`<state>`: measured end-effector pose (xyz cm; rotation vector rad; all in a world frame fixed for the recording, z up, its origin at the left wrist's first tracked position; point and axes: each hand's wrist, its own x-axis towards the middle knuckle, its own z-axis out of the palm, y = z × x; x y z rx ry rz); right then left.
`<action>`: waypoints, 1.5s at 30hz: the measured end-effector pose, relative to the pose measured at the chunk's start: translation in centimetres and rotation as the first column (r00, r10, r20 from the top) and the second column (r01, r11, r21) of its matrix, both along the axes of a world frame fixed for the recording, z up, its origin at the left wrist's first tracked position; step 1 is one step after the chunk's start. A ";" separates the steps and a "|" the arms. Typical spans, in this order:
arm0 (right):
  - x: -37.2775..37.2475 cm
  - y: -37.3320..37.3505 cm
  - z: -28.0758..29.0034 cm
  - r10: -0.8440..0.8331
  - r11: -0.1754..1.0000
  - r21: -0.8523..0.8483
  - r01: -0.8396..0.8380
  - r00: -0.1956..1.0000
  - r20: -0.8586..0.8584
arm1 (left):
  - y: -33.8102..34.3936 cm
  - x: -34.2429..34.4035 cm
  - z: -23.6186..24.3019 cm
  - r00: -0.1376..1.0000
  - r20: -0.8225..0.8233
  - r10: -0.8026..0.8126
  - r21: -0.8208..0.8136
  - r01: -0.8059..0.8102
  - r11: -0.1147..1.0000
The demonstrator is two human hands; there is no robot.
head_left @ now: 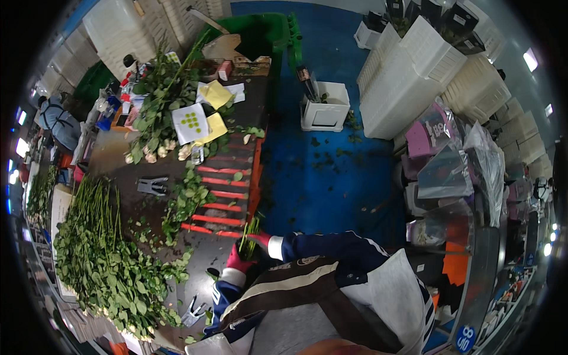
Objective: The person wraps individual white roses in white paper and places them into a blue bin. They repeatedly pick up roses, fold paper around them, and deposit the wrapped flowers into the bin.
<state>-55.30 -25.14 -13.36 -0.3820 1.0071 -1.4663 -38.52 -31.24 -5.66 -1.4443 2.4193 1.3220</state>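
Both my hands wear red gloves and are close together at the near right edge of the dark worktable [127, 198]. They hold a small bundle of green flower stems [250, 232], cut ends pointing up and away from me. My left hand [238, 259] is closed round the stems lower down. My right hand [260, 239] closes on them from the right, its fingers partly hidden. The lower part of the bundle is hidden by my hands and sleeves. Left of my left forearm lies a grey two-armed hand tool [193, 312]. Farther left is a large pile of leafy cream roses [112, 260].
Red slats [222, 194] line the table's right part, with loose leaves [186, 204] beside them. A second grey tool [152, 186] lies mid-table. Beyond are more roses [157, 112], papers [190, 123] and a green bin [260, 29]. A white crate [325, 109] stands on the blue floor.
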 end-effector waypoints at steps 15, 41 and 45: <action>-32.4 -20.1 17.1 0.425 0.828 -0.289 -0.481 0.874 -0.236 | -25.4 -31.0 13.1 0.985 -0.101 0.137 -0.250 -0.159 0.955; -72.5 -67.8 38.9 -0.257 0.432 -0.334 -0.838 0.241 -0.936 | -51.6 -74.0 6.7 0.917 0.042 0.397 -0.293 -0.368 0.882; -66.5 -83.3 49.4 -0.804 0.315 -0.511 -0.799 0.061 -0.592 | -52.0 -74.7 5.1 0.866 -0.037 0.499 -0.305 -0.486 0.819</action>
